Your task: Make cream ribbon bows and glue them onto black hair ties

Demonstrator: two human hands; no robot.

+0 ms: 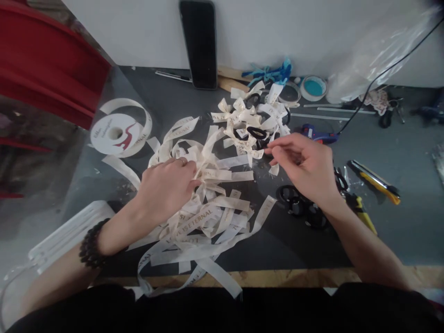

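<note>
My left hand (169, 182) rests on a heap of cream ribbon strips (201, 217) with gold lettering. Its fingers curl into the strips, and thumb and forefinger close on a piece of ribbon. To the right, my right hand (305, 162) hovers beside a pile of ribbon bows (239, 115) on black hair ties (256, 133). Those fingers are loosely bent, tips near the closest bow, and nothing shows between them. Below that hand lie plain black hair ties (293, 201), partly covered by the wrist.
A ribbon spool (116, 134) sits at the left. A phone (199, 44) leans on the wall. Right of my hand are a blue glue gun (319, 134), a yellow utility knife (376, 181) and yellow-handled cutters (362, 212). A black cord (376, 78) crosses the back right.
</note>
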